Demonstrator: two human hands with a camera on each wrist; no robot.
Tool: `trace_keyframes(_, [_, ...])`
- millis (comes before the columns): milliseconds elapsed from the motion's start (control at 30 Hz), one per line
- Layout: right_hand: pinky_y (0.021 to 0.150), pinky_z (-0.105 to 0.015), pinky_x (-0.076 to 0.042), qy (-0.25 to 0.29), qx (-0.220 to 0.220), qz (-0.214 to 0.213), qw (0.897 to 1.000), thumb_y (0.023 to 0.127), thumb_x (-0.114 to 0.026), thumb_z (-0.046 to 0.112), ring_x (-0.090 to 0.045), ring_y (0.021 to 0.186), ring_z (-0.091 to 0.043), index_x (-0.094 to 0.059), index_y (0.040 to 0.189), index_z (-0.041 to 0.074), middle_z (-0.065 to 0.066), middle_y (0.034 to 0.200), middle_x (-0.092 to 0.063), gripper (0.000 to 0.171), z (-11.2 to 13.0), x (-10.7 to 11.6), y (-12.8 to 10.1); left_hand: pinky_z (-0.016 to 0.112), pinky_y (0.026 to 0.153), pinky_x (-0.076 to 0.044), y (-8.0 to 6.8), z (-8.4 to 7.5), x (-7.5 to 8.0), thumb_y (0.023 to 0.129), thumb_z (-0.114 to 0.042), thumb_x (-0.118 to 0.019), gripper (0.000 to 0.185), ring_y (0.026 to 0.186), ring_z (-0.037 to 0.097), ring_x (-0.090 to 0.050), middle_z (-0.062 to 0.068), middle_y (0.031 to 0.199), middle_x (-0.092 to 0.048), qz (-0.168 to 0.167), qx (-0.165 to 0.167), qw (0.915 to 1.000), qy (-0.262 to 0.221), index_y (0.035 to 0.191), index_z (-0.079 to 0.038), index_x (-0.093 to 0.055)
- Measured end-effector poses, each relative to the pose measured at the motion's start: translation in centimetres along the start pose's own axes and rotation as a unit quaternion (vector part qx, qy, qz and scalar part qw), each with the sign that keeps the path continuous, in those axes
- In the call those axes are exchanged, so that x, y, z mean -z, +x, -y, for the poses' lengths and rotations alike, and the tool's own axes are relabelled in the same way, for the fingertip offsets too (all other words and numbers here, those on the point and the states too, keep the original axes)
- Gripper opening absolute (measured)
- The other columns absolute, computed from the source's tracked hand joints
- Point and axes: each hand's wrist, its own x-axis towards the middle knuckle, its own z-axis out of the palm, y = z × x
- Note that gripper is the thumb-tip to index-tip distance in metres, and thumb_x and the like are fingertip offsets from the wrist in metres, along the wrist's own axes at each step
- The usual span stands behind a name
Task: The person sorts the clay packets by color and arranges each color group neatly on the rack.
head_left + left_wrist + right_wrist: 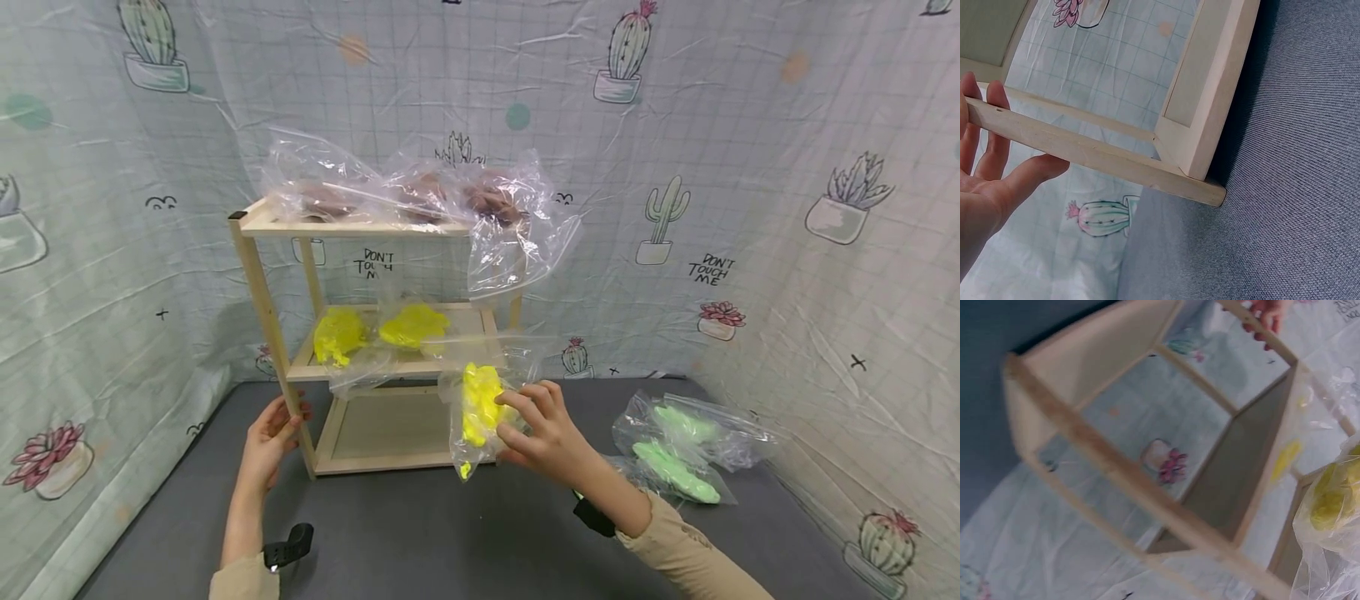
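Observation:
In the head view a small wooden shelf rack (262, 308) has three levels. My left hand (272, 437) grips its front left post (1097, 159), fingers behind and thumb along the near side in the left wrist view. On the other side, my right hand (542, 429) pinches a clear zip bag with a bright yellow putty-like lump (482, 404), which hangs upright in front of the middle shelf's right end. Two similar bags, one with a yellow lump (339, 336) and one with another (414, 325), lie on that shelf. The right wrist view leaves my right hand out.
Clear bags with brown lumps (420, 196) cover the top shelf, one drooping over its front right edge. At right, bags with pale green lumps (678, 471) lie on the dark grey table (420, 533). Patterned cloth walls (750, 125) enclose the table.

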Motion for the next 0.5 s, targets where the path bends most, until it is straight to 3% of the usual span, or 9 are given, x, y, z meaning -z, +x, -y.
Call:
trace_keyframes(167, [0.076,-0.043,-0.032,-0.001,0.014,-0.03,0.999,0.06,-0.081,0.034,-0.041,0.09,-0.026,-0.046,0.088,0.014,-0.012,0.106,-0.05,0.049,-0.4,-1.6,2.9,0.021,0.064,-0.046,-0.1,-0.1,0.1,0.091,-0.015,-0.048,0.033,0.088,-0.006,-0.059,-0.024,0.094,-0.062,-0.006,0.005,0.9999,0.009,0.124,-0.017,-0.05])
trace_keyframes(367, [0.075,-0.042,-0.033,-0.022,0.009,-0.042,0.999,0.056,-0.082,0.03,-0.041,0.088,-0.025,-0.043,0.088,0.012,-0.011,0.103,-0.05,0.053,-1.5,-3.2,5.4,0.021,0.064,-0.046,-0.1,-0.1,0.0,0.091,-0.015,-0.048,0.038,0.088,-0.006,-0.058,-0.024,0.094,-0.061,-0.006,0.007,0.9998,0.015,0.128,-0.005,-0.044])
trace_keyframes(500, [0.075,-0.04,-0.033,-0.038,0.001,-0.034,0.999,0.057,-0.082,0.031,-0.042,0.088,-0.025,-0.044,0.09,0.012,-0.01,0.104,-0.05,0.054,-2.5,-4.0,6.4,0.021,0.064,-0.045,-0.1,-0.2,-0.1,0.091,-0.015,-0.048,0.039,0.088,-0.007,-0.058,-0.024,0.094,-0.061,-0.005,0.009,0.9998,0.017,0.129,-0.004,-0.043])
